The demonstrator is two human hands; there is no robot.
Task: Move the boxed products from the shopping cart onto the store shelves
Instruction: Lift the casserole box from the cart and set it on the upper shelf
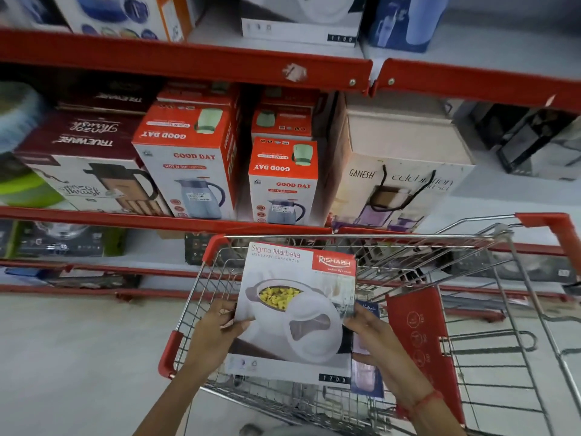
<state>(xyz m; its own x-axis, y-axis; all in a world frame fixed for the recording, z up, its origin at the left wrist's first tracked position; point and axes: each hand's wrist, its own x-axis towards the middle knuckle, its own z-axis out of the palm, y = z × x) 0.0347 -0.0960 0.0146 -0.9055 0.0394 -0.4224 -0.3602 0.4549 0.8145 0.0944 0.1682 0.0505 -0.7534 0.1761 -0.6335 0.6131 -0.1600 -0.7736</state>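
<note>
Boxed stock is partly up already, judging by how the shelves look: at about ten o'clock in the view the middle shelf (163, 220) carries a maroon Trueware flask box (88, 171), then two red and white Good Day jug boxes, a large one (188, 162) and a smaller one (283, 180), and toward one o'clock a pale Ganesh carton (399, 171). Whether any of these came out of the cart cannot be told. Lower, at about seven o'clock, the left hand (217, 328) is closed on the left edge of the white Sigma Marbella casserole box (292, 313), thumb on the printed face and fingers behind. The box stands tilted up inside the shopping cart (471, 278), near the centre of the view, its lower edge apparently not yet above the wire basket. At five o'clock the right hand (374, 335) grips the right edge in the same way. Just right of that hand a slim blue box (367, 382) is partly hidden behind the casserole box, so at least that one and the held one remain to be shelved. A matching white carton (301, 23) sits on the top shelf at twelve o'clock, which looks a likely home.
</note>
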